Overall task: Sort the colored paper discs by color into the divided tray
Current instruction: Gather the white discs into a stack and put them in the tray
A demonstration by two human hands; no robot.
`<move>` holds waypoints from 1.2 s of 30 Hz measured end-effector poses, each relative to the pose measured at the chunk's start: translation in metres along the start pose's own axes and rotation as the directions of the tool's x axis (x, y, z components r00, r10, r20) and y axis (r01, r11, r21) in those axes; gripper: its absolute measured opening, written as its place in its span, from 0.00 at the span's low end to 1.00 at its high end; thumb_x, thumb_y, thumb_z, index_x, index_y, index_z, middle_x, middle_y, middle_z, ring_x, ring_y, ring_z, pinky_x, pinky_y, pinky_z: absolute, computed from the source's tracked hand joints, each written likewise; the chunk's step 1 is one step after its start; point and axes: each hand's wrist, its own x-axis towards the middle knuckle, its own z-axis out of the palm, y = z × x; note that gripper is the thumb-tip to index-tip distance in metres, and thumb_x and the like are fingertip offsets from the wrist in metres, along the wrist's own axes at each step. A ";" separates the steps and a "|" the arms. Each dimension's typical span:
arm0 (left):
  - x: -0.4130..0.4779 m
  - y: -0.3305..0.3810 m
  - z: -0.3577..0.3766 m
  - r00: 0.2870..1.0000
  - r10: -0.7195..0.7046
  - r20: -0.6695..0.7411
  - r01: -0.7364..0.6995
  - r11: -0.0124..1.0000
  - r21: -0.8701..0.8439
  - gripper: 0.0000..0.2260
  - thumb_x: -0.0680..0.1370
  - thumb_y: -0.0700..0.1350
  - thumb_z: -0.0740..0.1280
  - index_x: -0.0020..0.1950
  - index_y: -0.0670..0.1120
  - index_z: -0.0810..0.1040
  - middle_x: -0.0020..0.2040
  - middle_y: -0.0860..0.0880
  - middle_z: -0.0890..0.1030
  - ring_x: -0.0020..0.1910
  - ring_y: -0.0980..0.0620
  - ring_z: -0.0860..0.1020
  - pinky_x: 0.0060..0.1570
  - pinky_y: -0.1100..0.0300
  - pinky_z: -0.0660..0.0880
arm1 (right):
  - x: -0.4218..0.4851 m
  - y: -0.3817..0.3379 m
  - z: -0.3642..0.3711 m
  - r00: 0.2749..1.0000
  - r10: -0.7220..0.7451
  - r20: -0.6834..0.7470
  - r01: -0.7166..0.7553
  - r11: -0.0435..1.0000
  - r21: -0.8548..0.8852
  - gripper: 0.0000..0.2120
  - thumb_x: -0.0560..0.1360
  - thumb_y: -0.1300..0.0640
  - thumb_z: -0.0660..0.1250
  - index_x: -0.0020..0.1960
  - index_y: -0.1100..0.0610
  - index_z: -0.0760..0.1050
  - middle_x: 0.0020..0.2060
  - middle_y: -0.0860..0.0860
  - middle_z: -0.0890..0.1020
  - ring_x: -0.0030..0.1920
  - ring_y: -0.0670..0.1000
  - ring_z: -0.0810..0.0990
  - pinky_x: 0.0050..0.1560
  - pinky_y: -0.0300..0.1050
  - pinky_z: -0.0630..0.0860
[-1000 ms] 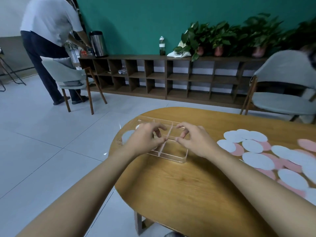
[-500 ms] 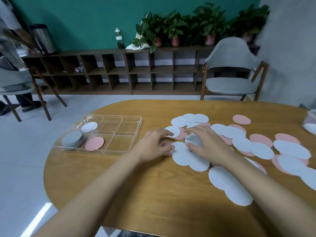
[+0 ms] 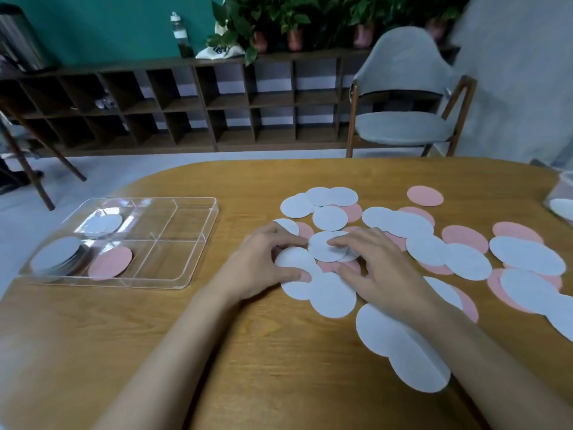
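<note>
A clear divided tray [image 3: 198,240] sits at the table's left. It holds a stack of white discs [image 3: 55,254], a pink disc [image 3: 110,262] and one more white disc [image 3: 104,223] in a far compartment. Several white and pink discs [image 3: 465,262] lie scattered over the table's right half. My left hand [image 3: 260,268] holds a white disc [image 3: 294,259] between thumb and curled fingers. My right hand [image 3: 384,268] rests its fingertips on another white disc [image 3: 322,249] just beside it, with the thumb lying apart on a pink disc.
The wooden table [image 3: 217,352] has a rounded left end. A clear container [image 3: 561,200] stands at its far right edge. A grey chair [image 3: 403,97] and a low shelf [image 3: 186,100] with plants stand behind it.
Both hands left the tray's divider and moved right to the disc pile, and my view swung right with them. In the last half second the fingers closed in on two white discs.
</note>
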 end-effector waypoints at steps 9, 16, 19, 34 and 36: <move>-0.001 0.000 -0.002 0.998 -0.025 -0.052 0.015 0.984 -0.175 0.15 0.66 0.49 0.85 0.47 0.55 0.83 0.48 0.54 0.82 0.43 0.52 0.79 0.43 0.56 0.76 | 0.003 -0.004 0.013 0.999 -0.038 -0.028 0.039 0.997 0.063 0.13 0.78 0.53 0.72 0.63 0.50 0.80 0.55 0.42 0.80 0.62 0.48 0.73 0.61 0.48 0.73; 0.000 0.006 0.004 0.997 0.000 -0.072 -0.035 0.876 -0.482 0.14 0.69 0.42 0.83 0.46 0.44 0.79 0.36 0.52 0.81 0.37 0.50 0.75 0.36 0.55 0.73 | 0.003 -0.019 0.014 0.997 0.071 0.006 -0.070 0.956 0.286 0.09 0.78 0.50 0.74 0.58 0.44 0.83 0.47 0.38 0.81 0.54 0.39 0.79 0.50 0.30 0.73; 0.000 0.009 0.006 0.998 0.018 -0.062 -0.048 0.847 -0.530 0.10 0.72 0.37 0.80 0.47 0.40 0.80 0.39 0.59 0.83 0.37 0.55 0.77 0.37 0.68 0.73 | 0.003 -0.019 0.013 0.994 0.110 -0.021 -0.097 0.941 0.324 0.01 0.79 0.55 0.73 0.50 0.49 0.83 0.41 0.41 0.82 0.47 0.40 0.80 0.43 0.27 0.71; -0.003 0.015 0.004 0.953 -0.209 -0.218 0.039 0.801 -0.597 0.07 0.77 0.41 0.76 0.52 0.42 0.81 0.47 0.42 0.85 0.35 0.49 0.82 0.36 0.56 0.78 | 0.007 -0.006 0.002 0.943 0.283 -0.174 -0.220 0.925 0.310 0.05 0.83 0.55 0.65 0.56 0.51 0.79 0.35 0.52 0.82 0.41 0.53 0.82 0.46 0.55 0.79; -0.002 0.018 0.012 0.949 -0.241 -0.205 0.071 0.793 -0.606 0.08 0.77 0.40 0.77 0.49 0.42 0.79 0.39 0.48 0.84 0.28 0.47 0.78 0.30 0.55 0.74 | 0.006 -0.010 0.002 0.963 0.248 -0.101 -0.201 0.917 0.344 0.07 0.84 0.56 0.63 0.57 0.50 0.80 0.34 0.51 0.83 0.41 0.51 0.83 0.48 0.54 0.80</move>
